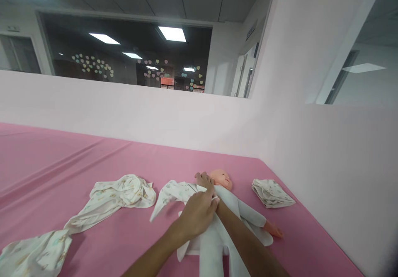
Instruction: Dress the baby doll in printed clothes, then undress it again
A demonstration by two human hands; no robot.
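Note:
A baby doll (221,179) in a pale, whitish suit lies on its back on the pink mat. My left hand (200,211) is closed on a white patterned baby garment (177,190), close to my right wrist. Beyond it, my right hand (204,181) reaches across beside the doll's head, its fingers somewhat apart and over the cloth. A narrow white edge of fabric shows at my right wrist. The doll's arm on the image left is hidden by my hands and the garment. Its other arm (253,215) stretches out to the right.
Crumpled patterned cloth (130,192) trails leftward over the pink mat (118,248), ending in another patterned piece (37,252). A folded patterned cloth (272,193) lies right of the doll. A pale wall (155,119) with windows bounds the mat.

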